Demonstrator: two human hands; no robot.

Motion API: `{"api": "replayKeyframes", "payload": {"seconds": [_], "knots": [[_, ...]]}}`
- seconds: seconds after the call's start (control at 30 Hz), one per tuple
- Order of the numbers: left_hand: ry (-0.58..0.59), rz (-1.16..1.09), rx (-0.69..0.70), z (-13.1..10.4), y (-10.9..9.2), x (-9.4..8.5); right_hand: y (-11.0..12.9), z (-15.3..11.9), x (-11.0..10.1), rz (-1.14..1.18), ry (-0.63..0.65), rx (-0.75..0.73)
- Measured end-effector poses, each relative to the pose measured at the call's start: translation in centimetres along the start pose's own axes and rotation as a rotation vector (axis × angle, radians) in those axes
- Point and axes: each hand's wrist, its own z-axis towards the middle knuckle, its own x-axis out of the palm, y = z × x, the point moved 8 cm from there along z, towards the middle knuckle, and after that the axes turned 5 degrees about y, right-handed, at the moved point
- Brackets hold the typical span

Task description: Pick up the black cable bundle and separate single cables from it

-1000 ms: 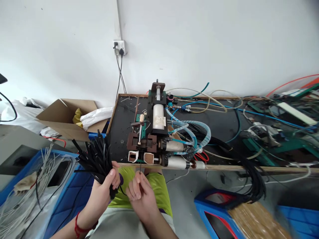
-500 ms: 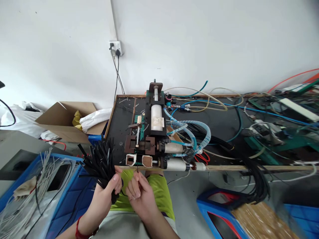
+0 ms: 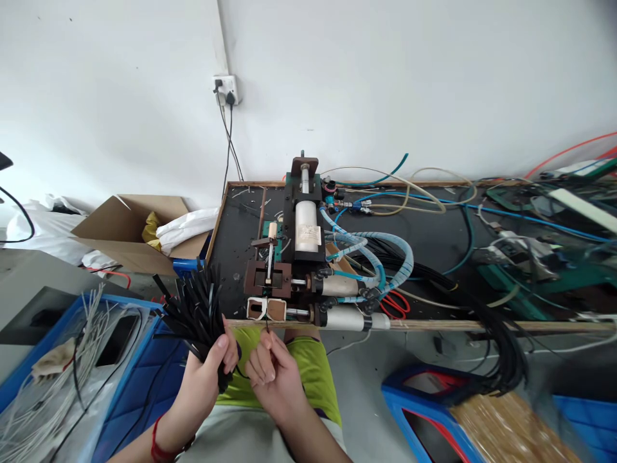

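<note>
My left hand (image 3: 212, 363) is wrapped round a thick bundle of black cables (image 3: 195, 312), their ends fanning up and to the left. Close beside it, my right hand (image 3: 272, 366) pinches a single thin black cable (image 3: 267, 326) just below the table edge. That cable's tip runs up between two pale-lined clamp jaws (image 3: 267, 309) at the front of a pneumatic machine (image 3: 306, 225). The jaws are pressed together. Behind them stands a second brown metal clamp (image 3: 267, 278), also closed up. The far end of the cable is hidden.
The machine stands on a black-topped table (image 3: 429, 225) with a wooden edge. Blue air hoses (image 3: 398, 247) and more black cables (image 3: 499, 347) lie to its right. Left are a blue crate (image 3: 125, 379) of white wires and a cardboard box (image 3: 125, 231). A blue-and-red stool (image 3: 409, 411) stands at lower right.
The right-hand jaws of both clamps have slid left on their rods, closing the gaps round the cable. My hands stay nearly still; the whole view has shifted slightly.
</note>
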Motion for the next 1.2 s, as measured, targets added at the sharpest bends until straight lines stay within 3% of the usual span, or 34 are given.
{"api": "replayKeyframes", "payload": {"seconds": [0.4, 0.67, 0.83, 0.9, 0.97, 1.07, 1.13, 1.2], "knots": [[0.044, 0.144, 0.025, -0.5, -0.4, -0.4, 0.0, 0.0, -0.2, -0.151, -0.059, -0.056], [0.067, 0.265, 0.008, -2.2, -0.3, -1.2, 1.8, -1.2, 0.0, -0.601, -0.09, -0.152], [0.126, 0.305, -0.049, -3.9, -0.3, -0.8, 2.9, -4.5, 0.9, -0.859, -0.069, -0.116], [0.169, 0.31, -0.076, -4.4, -0.3, -0.2, 4.1, -7.1, -0.9, -0.97, -0.188, -0.167], [0.215, 0.313, -0.106, -4.7, -0.1, 0.5, 6.0, -10.5, -4.1, -1.155, -0.412, -0.215], [0.263, 0.318, -0.151, -4.9, 0.7, 1.3, 8.4, -15.2, -8.5, -1.501, -0.697, -0.088], [0.287, 0.324, -0.18, -5.0, 1.5, 1.7, 9.8, -17.1, -8.8, -1.656, -0.802, -0.067], [0.31, 0.329, -0.209, -5.1, 2.3, 2.0, 10.4, -17.2, -6.5, -1.701, -0.814, -0.163]]}}
